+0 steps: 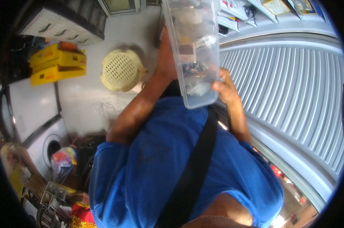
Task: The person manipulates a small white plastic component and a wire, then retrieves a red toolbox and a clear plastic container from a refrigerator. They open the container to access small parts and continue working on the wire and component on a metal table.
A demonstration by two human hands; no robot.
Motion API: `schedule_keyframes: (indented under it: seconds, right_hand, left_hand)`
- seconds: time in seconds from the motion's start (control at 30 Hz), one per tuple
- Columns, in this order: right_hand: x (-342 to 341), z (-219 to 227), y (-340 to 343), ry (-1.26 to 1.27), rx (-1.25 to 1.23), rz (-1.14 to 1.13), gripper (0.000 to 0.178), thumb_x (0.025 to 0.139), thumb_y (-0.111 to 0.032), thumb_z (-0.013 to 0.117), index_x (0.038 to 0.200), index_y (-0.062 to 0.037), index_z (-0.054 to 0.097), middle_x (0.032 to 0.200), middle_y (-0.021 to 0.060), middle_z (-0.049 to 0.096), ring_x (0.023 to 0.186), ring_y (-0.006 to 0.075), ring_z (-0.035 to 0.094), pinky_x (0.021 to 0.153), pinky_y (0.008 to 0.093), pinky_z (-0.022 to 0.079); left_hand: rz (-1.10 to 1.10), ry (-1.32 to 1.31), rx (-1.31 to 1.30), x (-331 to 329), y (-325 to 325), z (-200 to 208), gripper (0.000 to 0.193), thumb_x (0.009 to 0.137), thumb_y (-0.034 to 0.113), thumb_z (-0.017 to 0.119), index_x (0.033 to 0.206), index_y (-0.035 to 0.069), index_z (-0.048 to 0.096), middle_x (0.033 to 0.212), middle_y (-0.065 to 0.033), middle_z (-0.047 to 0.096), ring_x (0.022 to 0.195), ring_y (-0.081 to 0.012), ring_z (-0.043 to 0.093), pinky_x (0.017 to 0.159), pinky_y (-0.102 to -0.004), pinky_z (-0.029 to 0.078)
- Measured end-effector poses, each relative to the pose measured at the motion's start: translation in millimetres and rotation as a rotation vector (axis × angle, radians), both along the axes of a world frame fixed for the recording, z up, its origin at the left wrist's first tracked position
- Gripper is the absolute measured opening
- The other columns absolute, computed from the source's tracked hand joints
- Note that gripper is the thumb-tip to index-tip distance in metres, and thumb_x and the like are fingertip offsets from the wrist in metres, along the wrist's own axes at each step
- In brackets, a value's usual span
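A long, clear plastic box (pixel 200 99) is held up in front of my chest, its near end tilted toward me. Small items show through it: a dark cluster (pixel 194 69) that looks like small metal parts, a whitish bundle (pixel 197 89), and pale pieces farther up. My left hand (pixel 166 57) grips the box's left side, with most of its fingers hidden behind it. On the right side, near the closer end, my right hand (pixel 227 87) is closed on the box, thumb against its wall.
A cream perforated plastic stool (pixel 121 71) stands on the pale floor to the left. Beyond it are yellow bins (pixel 58 64) and a drawer cabinet (pixel 62 28). A white washing machine (pixel 46 142) stands at lower left. Right are a ribbed metal shutter (pixel 285 98) and shelves (pixel 251 13).
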State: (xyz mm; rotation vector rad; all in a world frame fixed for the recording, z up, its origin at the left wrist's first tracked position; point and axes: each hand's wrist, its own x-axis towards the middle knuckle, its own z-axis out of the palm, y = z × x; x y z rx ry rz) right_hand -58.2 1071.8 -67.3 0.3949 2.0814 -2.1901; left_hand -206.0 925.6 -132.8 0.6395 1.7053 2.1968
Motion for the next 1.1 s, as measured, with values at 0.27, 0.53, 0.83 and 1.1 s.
schedule_keyframes:
  seconds: [0.27, 0.53, 0.83, 1.1]
  right_hand:
    - [8, 6, 1, -0.066, 0.193, 0.021, 0.056, 0.073, -0.014, 0.084, 0.121, 0.0074, 0.064, 0.109, 0.0144, 0.07, 0.1, 0.0199, 0.066, 0.093, 0.0335, 0.05]
    - [7, 4, -7, -0.09, 0.247, 0.097, 0.06, 0.071, -0.013, 0.085, 0.122, 0.008, 0.063, 0.105, 0.0144, 0.072, 0.097, 0.0198, 0.067, 0.091, 0.032, 0.052]
    - [-5, -16, 18, -0.068, 0.273, 0.228, 0.055, 0.071, -0.025, 0.084, 0.113, 0.0057, 0.067, 0.094, 0.0144, 0.072, 0.086, 0.0189, 0.067, 0.08, 0.0313, 0.052]
    - [14, -26, 58, -0.244, 0.248, 0.375, 0.066, 0.064, -0.034, 0.088, 0.115, 0.0025, 0.069, 0.102, 0.0144, 0.072, 0.099, 0.0274, 0.067, 0.09, 0.0355, 0.051]
  left_hand:
    - [-0.327, -0.488, 0.307, -99, -36, 52, 0.064, 0.095, 0.054, 0.053, 0.136, 0.006, 0.051, 0.126, -0.0126, 0.061, 0.112, -0.0253, 0.06, 0.1, -0.0395, 0.047]
    - [-0.582, 0.326, -0.634, -122, -60, 93, 0.043, 0.098, 0.036, 0.061, 0.133, 0.013, 0.058, 0.125, -0.008, 0.062, 0.113, -0.0182, 0.058, 0.097, -0.035, 0.047]
    - [-0.541, 0.383, -0.582, -116, -72, 79, 0.048, 0.092, 0.018, 0.066, 0.138, 0.014, 0.05, 0.132, -0.0076, 0.059, 0.122, -0.0229, 0.054, 0.103, -0.0376, 0.044]
    - [-0.517, 0.288, -0.569, -48, -102, 29, 0.021, 0.087, 0.012, 0.072, 0.106, 0.006, 0.069, 0.133, -0.0097, 0.059, 0.126, -0.0247, 0.052, 0.107, -0.0393, 0.041]
